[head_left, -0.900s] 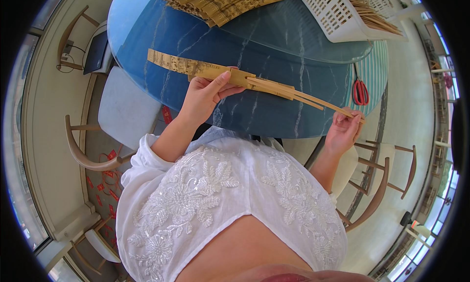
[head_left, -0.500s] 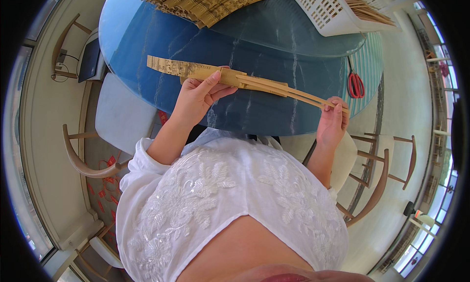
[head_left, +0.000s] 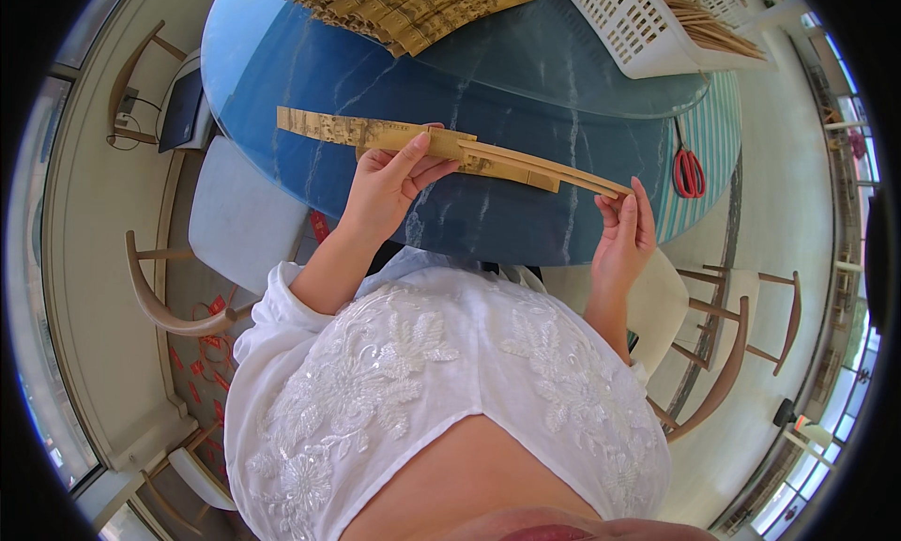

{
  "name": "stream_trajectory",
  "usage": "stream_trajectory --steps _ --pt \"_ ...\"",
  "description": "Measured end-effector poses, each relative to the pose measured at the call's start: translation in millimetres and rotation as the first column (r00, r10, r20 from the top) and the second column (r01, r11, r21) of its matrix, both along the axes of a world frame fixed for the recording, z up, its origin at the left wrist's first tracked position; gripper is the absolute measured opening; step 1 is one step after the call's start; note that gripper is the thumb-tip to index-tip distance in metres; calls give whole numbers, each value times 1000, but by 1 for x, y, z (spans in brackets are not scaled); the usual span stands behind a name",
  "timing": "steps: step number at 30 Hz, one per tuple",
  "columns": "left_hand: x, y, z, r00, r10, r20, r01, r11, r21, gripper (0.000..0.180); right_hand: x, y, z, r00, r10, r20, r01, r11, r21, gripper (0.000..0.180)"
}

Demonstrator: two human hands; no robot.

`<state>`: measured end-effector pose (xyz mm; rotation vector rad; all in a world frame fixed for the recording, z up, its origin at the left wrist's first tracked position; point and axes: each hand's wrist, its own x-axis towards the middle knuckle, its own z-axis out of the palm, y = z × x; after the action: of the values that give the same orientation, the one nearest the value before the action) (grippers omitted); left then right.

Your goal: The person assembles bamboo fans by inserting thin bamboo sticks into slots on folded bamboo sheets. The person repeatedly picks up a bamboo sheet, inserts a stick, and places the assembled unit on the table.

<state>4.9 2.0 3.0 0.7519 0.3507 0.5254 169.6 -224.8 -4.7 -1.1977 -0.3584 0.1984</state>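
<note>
"Where's the gold paper [head_left: 447, 144]?"

"Mid-frame, pinched by the left hand [head_left: 389, 180]! The right hand [head_left: 623, 229] grips wooden sticks [head_left: 549, 169] by their ends."

"Around them?"

"Red scissors [head_left: 689, 173] near that hand, paper pile [head_left: 413, 14] top centre, white basket [head_left: 631, 34] upper right."

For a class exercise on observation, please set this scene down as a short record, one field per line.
Left hand: holding golden patterned paper pieces between thumb and fingers
Right hand: fingers at the outer ends of two wooden sticks
Sticks' inner ends: at the paper, near the left hand
Surface below: blue table with pale veins
Far side: golden paper pile; white basket holding more sticks
Right side: red-handled scissors
</note>
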Motion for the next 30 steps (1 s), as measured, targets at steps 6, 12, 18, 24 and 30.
stream_trajectory --steps 6,12,18,24,30 --pt "2 -6 -1 999 11 -35 -11 1000 -8 31 -19 18 -7 998 -44 -48 47 997 58 35" --pt "4 -9 -1 998 7 -61 -8 1000 -2 31 -31 32 -13 996 37 79 -35 999 -28 37" --pt "5 -20 -2 996 -30 -88 27 999 -39 30 -44 41 -17 983 121 140 -100 984 -147 39" --pt "8 -29 -2 992 -86 -93 81 995 -58 27 -54 49 -15 942 217 257 -149 954 -259 39" --pt "10 -36 -6 980 -143 -136 140 990 -31 27 -54 47 -9 937 330 115 -293 922 -254 31"
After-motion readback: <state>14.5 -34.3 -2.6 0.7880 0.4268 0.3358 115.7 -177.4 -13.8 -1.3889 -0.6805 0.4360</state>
